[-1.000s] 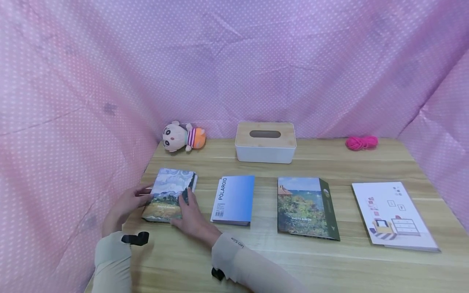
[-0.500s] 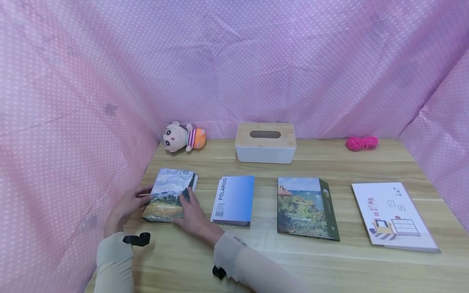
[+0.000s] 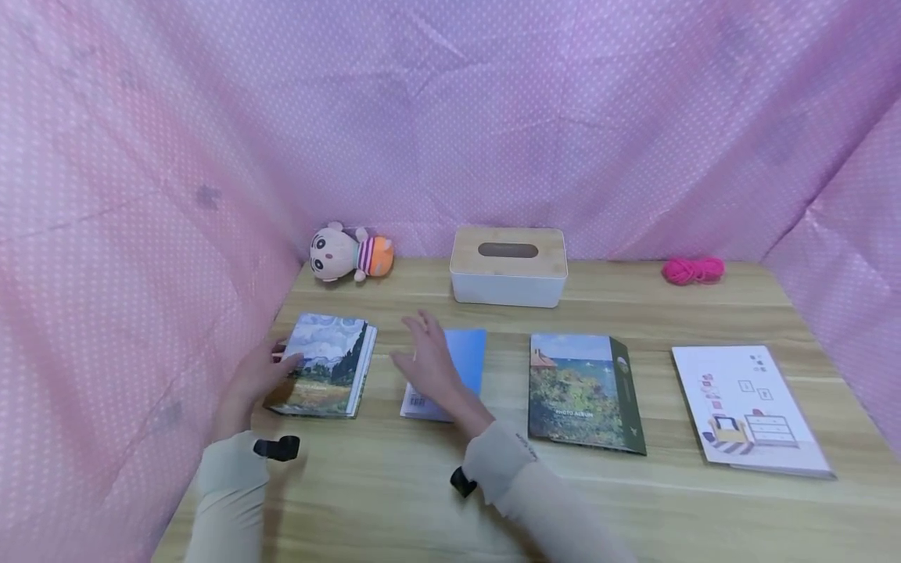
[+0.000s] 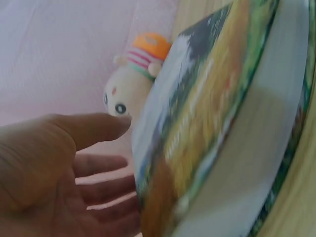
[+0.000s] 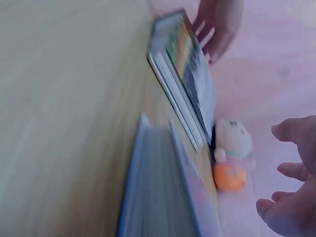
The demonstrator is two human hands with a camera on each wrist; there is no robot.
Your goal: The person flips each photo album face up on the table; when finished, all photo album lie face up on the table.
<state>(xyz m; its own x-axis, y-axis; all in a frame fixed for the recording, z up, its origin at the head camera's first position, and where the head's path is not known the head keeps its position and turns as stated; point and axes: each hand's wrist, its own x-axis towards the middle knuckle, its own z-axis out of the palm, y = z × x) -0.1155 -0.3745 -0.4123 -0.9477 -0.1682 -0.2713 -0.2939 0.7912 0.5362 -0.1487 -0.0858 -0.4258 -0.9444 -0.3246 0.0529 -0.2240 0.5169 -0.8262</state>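
A photo album (image 3: pixel 320 367) with a painted landscape cover lies flat at the table's left. My left hand (image 3: pixel 256 379) is at its left side, thumb by the cover's edge and fingers beside the spine; in the left wrist view the fingers (image 4: pixel 106 190) are loosely extended and do not wrap the album. Whether they touch the spine is unclear. My right hand (image 3: pixel 432 367) hovers over the blue Polaroid album (image 3: pixel 468 356), hiding much of its cover. Its fingers are spread with nothing between them, and in the right wrist view they (image 5: pixel 291 173) stand apart from both albums.
Farther right lie a green-edged photo album (image 3: pixel 577 391) and a white album (image 3: pixel 753 410) with a furniture drawing. Along the back are a plush toy (image 3: pixel 345 254), a tissue box (image 3: pixel 508 285) and pink yarn (image 3: pixel 693 270). A pink dotted curtain (image 3: pixel 450 117) encloses the table.
My right hand has left the landscape album's right side and moved right, over the Polaroid album. The landscape album's page edges now show. My left hand stays beside it, shifted slightly.
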